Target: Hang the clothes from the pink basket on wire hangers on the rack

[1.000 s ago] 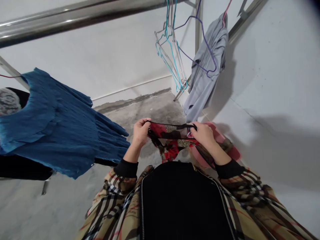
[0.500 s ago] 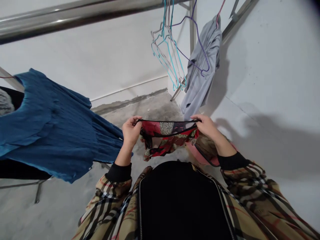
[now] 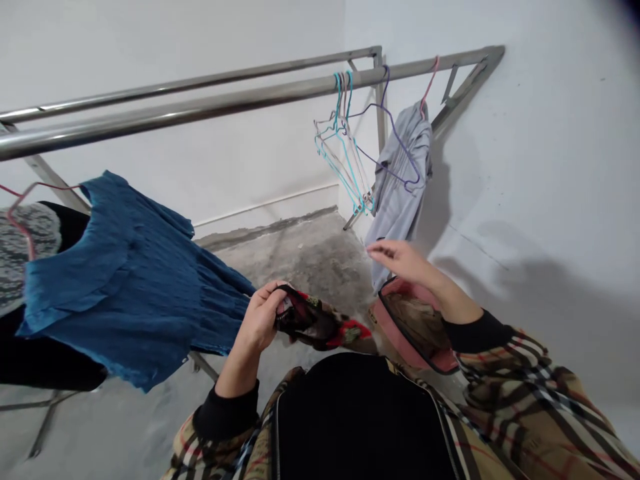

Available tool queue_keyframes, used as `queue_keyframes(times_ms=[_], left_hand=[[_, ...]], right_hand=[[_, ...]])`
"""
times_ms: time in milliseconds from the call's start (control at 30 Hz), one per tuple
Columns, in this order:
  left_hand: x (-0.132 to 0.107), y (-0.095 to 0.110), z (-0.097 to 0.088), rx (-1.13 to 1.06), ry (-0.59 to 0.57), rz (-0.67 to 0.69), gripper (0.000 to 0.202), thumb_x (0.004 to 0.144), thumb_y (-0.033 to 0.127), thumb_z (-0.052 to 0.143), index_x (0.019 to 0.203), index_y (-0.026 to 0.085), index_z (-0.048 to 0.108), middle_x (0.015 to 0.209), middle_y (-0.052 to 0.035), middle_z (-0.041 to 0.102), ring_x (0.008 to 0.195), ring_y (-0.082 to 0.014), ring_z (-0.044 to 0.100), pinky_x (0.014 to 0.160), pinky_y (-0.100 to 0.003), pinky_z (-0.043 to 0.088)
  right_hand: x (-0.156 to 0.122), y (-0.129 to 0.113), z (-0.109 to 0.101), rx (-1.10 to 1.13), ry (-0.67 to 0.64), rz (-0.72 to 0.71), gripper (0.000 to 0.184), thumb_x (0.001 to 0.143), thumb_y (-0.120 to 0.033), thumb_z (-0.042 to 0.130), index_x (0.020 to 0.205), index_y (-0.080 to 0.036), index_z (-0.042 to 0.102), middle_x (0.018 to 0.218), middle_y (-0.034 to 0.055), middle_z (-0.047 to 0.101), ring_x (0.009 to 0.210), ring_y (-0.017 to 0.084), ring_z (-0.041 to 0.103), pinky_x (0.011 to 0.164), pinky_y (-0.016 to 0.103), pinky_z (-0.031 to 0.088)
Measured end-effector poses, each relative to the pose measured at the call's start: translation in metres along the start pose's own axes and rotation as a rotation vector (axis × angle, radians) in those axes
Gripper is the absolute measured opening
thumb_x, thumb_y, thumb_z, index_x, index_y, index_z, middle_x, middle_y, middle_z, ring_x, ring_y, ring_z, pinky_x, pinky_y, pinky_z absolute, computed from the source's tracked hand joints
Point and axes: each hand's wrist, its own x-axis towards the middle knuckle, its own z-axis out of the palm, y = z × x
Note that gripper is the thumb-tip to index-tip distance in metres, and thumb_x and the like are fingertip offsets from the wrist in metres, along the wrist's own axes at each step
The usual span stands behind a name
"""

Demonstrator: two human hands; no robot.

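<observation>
My left hand (image 3: 263, 313) is closed on the dark edge of a red and black patterned garment (image 3: 325, 323), which droops to the right below it. What kind of garment it is, I cannot tell. Apart from the cloth, my right hand (image 3: 400, 260) is raised with its fingers stretched out and nothing in it. Behind those fingers, the lower part of a grey garment (image 3: 403, 167) hangs on a pink hanger. Below my right hand stands a pink open-topped bag (image 3: 405, 333) with brownish contents.
A metal rail (image 3: 200, 107) crosses above my hands. Several blue and whitish hangers (image 3: 345, 160) and a purple hanger (image 3: 400, 137) hang from it. To the left hang a blue dress (image 3: 145, 267) and a black garment with a lacy top (image 3: 30, 247). White walls meet behind.
My right hand has let go of the patterned garment, which now hangs bunched from my left hand alone. The view has tilted up, showing more of the rail.
</observation>
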Motion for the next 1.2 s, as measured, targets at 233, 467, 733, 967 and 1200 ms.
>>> queue_keyframes(times_ms=[233, 467, 733, 967, 1200], left_hand=[[-0.004, -0.009, 0.0, 0.084, -0.064, 0.03, 0.01, 0.065, 0.026, 0.063, 0.067, 0.017, 0.067, 0.047, 0.0045, 0.044, 0.042, -0.0057, 0.031, 0.04, -0.016, 0.022], [-0.007, -0.007, -0.007, 0.078, 0.015, 0.059, 0.012, 0.065, 0.028, 0.063, 0.067, 0.017, 0.066, 0.046, 0.0063, 0.04, 0.042, -0.0047, 0.031, 0.041, -0.016, 0.022], [-0.001, -0.015, -0.012, 0.089, 0.049, 0.046, 0.013, 0.065, 0.028, 0.065, 0.072, 0.017, 0.065, 0.047, 0.0067, 0.042, 0.04, -0.0044, 0.032, 0.041, -0.016, 0.022], [0.011, -0.019, -0.012, 0.122, 0.077, 0.119, 0.016, 0.061, 0.028, 0.069, 0.066, 0.017, 0.059, 0.047, 0.0075, 0.044, 0.042, -0.0049, 0.035, 0.043, -0.016, 0.025], [0.024, -0.017, -0.019, -0.003, 0.198, 0.104, 0.027, 0.058, 0.032, 0.074, 0.066, 0.018, 0.053, 0.043, 0.0101, 0.039, 0.039, -0.0041, 0.03, 0.04, -0.016, 0.022]], right_hand=[[0.085, -0.048, -0.014, -0.455, 0.575, -0.089, 0.025, 0.088, -0.035, 0.058, 0.104, -0.017, 0.066, 0.098, 0.0099, 0.063, 0.094, 0.023, 0.057, 0.084, 0.036, 0.044], [0.118, -0.041, -0.007, -0.681, 0.522, 0.062, 0.018, 0.085, -0.019, 0.052, 0.095, -0.01, 0.064, 0.103, 0.0207, 0.061, 0.102, 0.033, 0.053, 0.082, 0.044, 0.043], [0.128, -0.05, -0.015, -0.135, 0.515, -0.019, 0.03, 0.093, -0.03, 0.036, 0.099, -0.016, 0.062, 0.069, 0.0032, 0.059, 0.069, 0.018, 0.056, 0.067, 0.028, 0.041], [0.086, -0.055, -0.001, 0.094, 0.484, -0.187, 0.028, 0.095, -0.039, 0.038, 0.1, -0.019, 0.057, 0.059, -0.0042, 0.046, 0.053, 0.012, 0.045, 0.057, 0.025, 0.037], [-0.041, -0.009, 0.075, 0.353, 0.494, -0.022, 0.019, 0.094, -0.042, 0.042, 0.093, -0.026, 0.052, 0.062, -0.0028, 0.049, 0.056, 0.015, 0.047, 0.057, 0.028, 0.042]])
